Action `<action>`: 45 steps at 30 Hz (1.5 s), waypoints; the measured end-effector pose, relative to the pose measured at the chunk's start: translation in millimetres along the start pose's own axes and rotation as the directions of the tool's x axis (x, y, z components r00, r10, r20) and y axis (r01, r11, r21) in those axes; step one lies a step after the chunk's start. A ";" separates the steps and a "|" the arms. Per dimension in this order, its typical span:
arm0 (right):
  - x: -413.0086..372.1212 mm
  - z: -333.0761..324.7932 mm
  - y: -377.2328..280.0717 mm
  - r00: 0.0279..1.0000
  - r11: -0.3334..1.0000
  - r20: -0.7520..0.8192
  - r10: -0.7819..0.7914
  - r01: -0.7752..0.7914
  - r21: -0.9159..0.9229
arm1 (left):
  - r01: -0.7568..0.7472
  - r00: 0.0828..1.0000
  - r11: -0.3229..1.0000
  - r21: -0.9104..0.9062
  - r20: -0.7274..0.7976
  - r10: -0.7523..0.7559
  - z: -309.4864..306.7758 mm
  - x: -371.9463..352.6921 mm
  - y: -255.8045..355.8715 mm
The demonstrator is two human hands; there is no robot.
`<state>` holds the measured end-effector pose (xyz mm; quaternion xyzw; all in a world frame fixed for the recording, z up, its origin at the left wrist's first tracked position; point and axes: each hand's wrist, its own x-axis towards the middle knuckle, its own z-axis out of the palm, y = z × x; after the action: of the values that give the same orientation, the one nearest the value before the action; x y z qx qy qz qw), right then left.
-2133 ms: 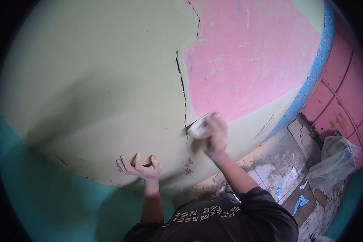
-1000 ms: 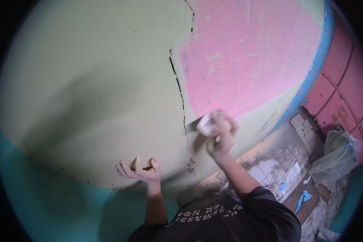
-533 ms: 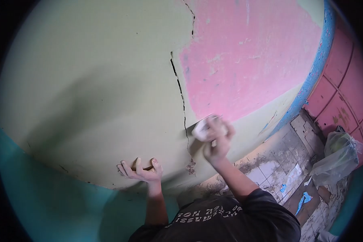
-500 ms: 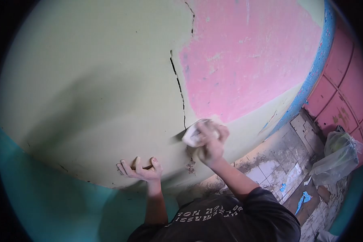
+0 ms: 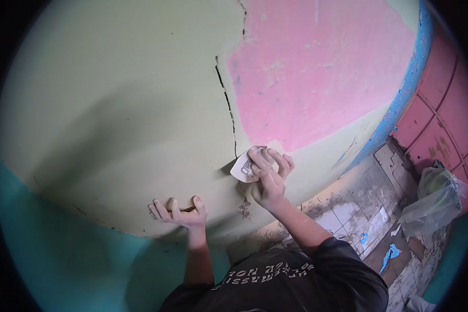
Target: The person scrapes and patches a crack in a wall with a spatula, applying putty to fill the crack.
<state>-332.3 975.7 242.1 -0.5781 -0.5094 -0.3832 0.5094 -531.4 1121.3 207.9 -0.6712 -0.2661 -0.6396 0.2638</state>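
Note:
My right hand [image 5: 271, 176] grips a thin white piece [image 5: 241, 167] with dark lettering on it. Its kind I cannot make out. It is at the wall, over the lower end of a long dark crack [image 5: 226, 101], and its left edge casts a shadow. Lower and to the left, my left hand [image 5: 181, 214] is cupped with its fingers apart, close to the pale wall [image 5: 140, 140]; nothing shows in it. Pale dust or paste coats the fingers of both hands.
A large pink patch [image 5: 317, 78] covers the wall's upper right, bordered by a blue strip [image 5: 400, 99]. Teal paint [image 5: 73, 239] runs along the lower left. A clear plastic bag [image 5: 434, 200] stands on the dirty tiled floor [image 5: 348, 213] among blue scraps [image 5: 390, 256].
My right hand has slowed from a blur, and the lettering on the white piece is now readable in part. The view has shifted slightly. My left hand keeps its cupped pose.

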 end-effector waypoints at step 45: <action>19.3 -14.6 47.8 0.992 0.986 -0.033 -0.125 0.120 -0.116 | 0.002 1.000 1.000 0.009 -0.009 -0.002 1.5 -1.6 1.4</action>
<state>-280.8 967.0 253.9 -0.5659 -0.5108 -0.4539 0.4613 -529.4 1121.3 206.3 -0.6666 -0.2686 -0.6418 0.2675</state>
